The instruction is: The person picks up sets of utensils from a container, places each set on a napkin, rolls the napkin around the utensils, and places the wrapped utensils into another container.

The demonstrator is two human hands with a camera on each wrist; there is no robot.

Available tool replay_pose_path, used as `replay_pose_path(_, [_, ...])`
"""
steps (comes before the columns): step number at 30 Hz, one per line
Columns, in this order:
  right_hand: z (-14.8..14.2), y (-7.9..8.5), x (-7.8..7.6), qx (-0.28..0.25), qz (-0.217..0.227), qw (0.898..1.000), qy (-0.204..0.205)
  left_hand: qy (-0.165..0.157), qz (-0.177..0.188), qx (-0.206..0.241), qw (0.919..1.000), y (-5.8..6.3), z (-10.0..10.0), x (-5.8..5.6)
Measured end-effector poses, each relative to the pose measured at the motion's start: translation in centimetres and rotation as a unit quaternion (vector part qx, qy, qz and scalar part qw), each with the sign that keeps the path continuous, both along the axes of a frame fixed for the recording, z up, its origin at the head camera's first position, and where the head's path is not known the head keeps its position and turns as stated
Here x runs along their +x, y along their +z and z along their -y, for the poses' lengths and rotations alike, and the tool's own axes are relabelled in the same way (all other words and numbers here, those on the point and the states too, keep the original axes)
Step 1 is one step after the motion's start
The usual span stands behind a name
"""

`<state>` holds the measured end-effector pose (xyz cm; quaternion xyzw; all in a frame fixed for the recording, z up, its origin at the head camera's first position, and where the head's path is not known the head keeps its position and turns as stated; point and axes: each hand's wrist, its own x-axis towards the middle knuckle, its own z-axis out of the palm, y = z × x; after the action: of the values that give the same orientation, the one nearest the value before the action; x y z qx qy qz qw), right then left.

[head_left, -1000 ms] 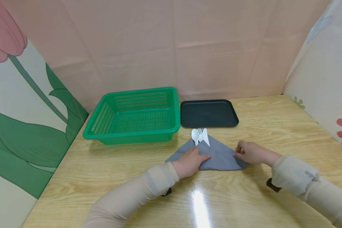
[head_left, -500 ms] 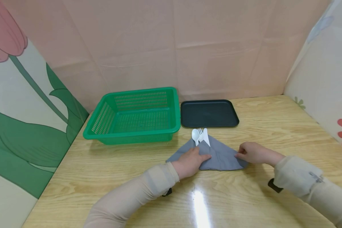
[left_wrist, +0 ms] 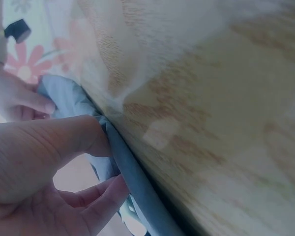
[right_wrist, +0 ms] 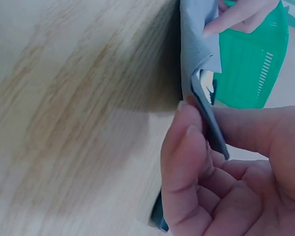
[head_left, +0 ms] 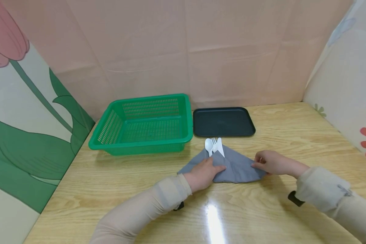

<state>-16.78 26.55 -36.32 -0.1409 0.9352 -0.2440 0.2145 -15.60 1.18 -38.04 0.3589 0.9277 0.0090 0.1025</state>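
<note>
Your right fingers (right_wrist: 184,164) are pinching a folded grey napkin (head_left: 239,168), spread left fingers (left_wrist: 108,199) pressing — white cutlery (head_left: 215,147) protruding, tray (head_left: 224,122) behind.

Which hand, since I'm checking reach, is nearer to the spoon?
Left. The left hand rests on the napkin just on the person's side of the spoon. The right hand is farther off to the right, pinching the napkin's right corner.
</note>
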Motion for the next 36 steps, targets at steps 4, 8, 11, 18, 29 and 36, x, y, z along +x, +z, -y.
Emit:
replay_pose_path(4, [0.0,0.4,0.1,-0.007,0.002,1.0,-0.004,0.001,0.004,0.003,1.0,0.0,0.0,0.0])
replay_pose_path(8, [0.2,0.9,0.1,-0.013,-0.007,1.0,-0.003,0.001,0.005,0.005,1.0,0.0,0.0,0.0])
replay_pose_path(11, [0.4,1.2,0.2,-0.019,-0.011,1.0,-0.002,0.001,0.008,0.008,0.9999,0.0,0.0,0.0])
replay_pose_path(18, [0.8,1.7,0.4,-0.041,-0.003,0.999,-0.004,0.002,0.014,0.006,0.9999,0.2,0.0,0.0])
replay_pose_path(29, [1.4,2.0,0.4,-0.08,0.025,0.996,-0.023,0.004,0.012,0.004,0.9999,0.3,-0.1,0.1])
replay_pose_path(36, [2.0,2.2,0.5,-0.093,0.04,0.994,-0.034,0.016,0.028,-0.001,0.9995,0.4,-0.2,0.0])
